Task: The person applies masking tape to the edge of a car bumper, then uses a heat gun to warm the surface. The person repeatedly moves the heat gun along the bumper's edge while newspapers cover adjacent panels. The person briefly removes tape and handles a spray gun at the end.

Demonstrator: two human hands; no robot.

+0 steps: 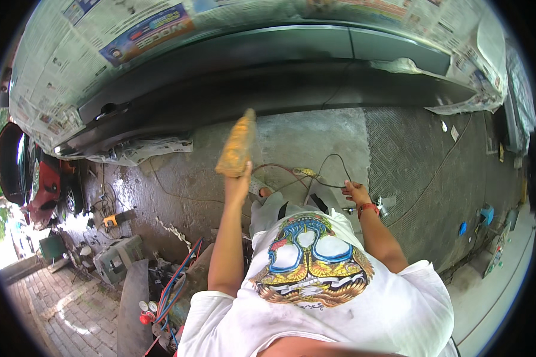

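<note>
My left hand (238, 183) grips a blurred, mottled yellow-orange cloth-like bundle (235, 146), held up near the lower edge of a dark glossy car body panel (220, 95). My right hand (356, 193), with a red band on its wrist, has its fingers closed around a thin dark hose or cable (333, 157). A silver spray gun (382, 208) shows beside and partly behind that wrist; I cannot tell whether my fingers hold it too. Newspaper masking (65, 71) covers the bodywork around the dark panel.
Hoses and a yellow fitting (304, 172) lie on the concrete floor (307, 131) by my feet. To the left are a red car part (41, 190), a grey case (113, 262) and red-blue hoses with gauges (152, 312). Small blue objects (485, 214) sit at the right.
</note>
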